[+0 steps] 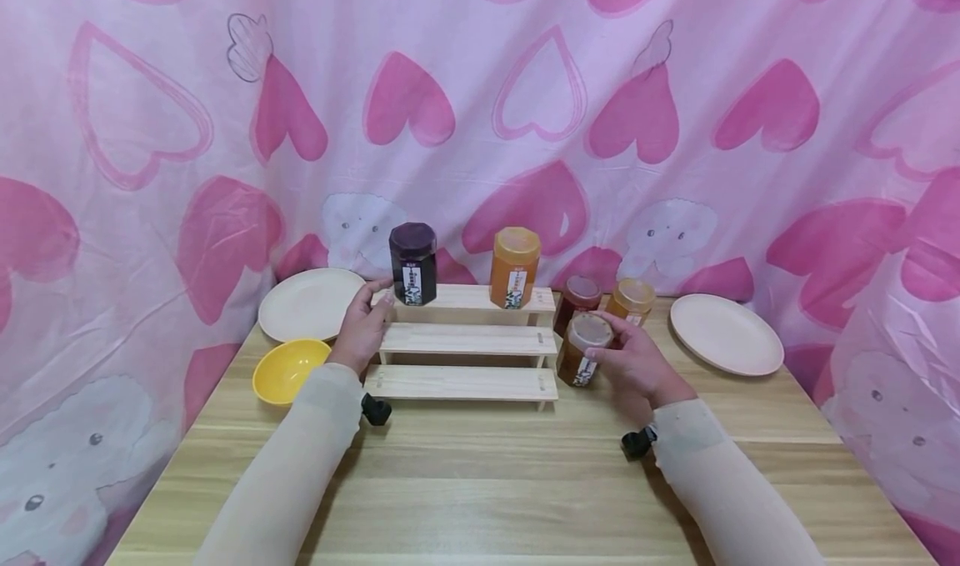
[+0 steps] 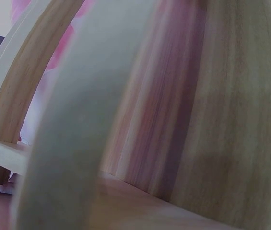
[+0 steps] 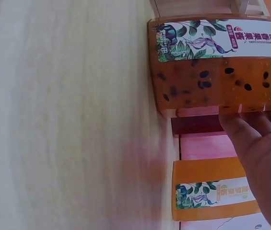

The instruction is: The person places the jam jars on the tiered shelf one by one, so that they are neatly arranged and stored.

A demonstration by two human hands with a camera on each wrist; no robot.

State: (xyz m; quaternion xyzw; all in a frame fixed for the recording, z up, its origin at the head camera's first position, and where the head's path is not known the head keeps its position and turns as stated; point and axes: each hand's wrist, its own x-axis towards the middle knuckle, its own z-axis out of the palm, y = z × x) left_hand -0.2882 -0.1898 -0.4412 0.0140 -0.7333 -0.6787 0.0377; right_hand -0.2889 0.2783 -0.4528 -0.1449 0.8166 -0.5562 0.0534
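A three-tier wooden stand (image 1: 465,338) sits on the table. My left hand (image 1: 365,326) grips the left end of its top tier, next to a dark purple jam jar (image 1: 413,266). An orange jam jar (image 1: 515,270) stands on that tier's right end. Beside the stand, my right hand (image 1: 637,362) holds a lidded jar of amber jam with black seeds (image 3: 212,86), thumb in front and fingers behind. A dark red jar (image 1: 576,299) and another orange jar (image 1: 631,299) are just behind it. In the left wrist view, the stand's boards (image 2: 77,115) fill much of the frame.
A yellow bowl (image 1: 288,372) and a cream plate (image 1: 311,303) lie left of the stand. Another cream plate (image 1: 726,335) is at the right. Behind the wooden table (image 1: 480,483) hangs a pink curtain (image 1: 465,7) printed with hearts.
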